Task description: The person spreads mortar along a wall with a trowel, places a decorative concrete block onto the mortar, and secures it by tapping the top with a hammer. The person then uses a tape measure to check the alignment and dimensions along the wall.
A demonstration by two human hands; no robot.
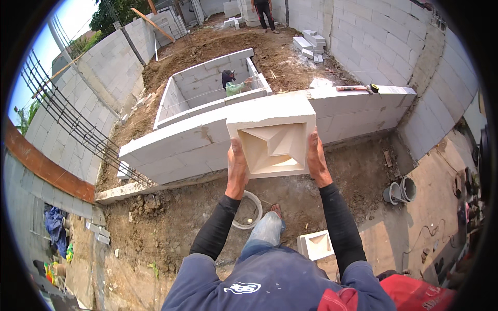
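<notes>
A cream-white square ventilation block (272,113), with a recessed, slanted pattern in its face, is held up before me between both hands. My left hand (237,165) grips its left side, the thumb along the front edge. On the opposite side my right hand (316,161) clasps it in the same way. The block overlaps the low wall (181,150) of pale lightweight blocks, so I cannot tell whether it touches the wall top. A second ventilation block (317,245) lies on the ground by my right forearm.
A red-handled tool (351,88) and a tape measure (373,88) lie on the wall top. Two buckets (400,191) stand right; a round tub (257,201) sits by my foot. Rebar (78,124) juts in at left. Someone (233,85) works inside a block enclosure; another person (263,13) stands farther back.
</notes>
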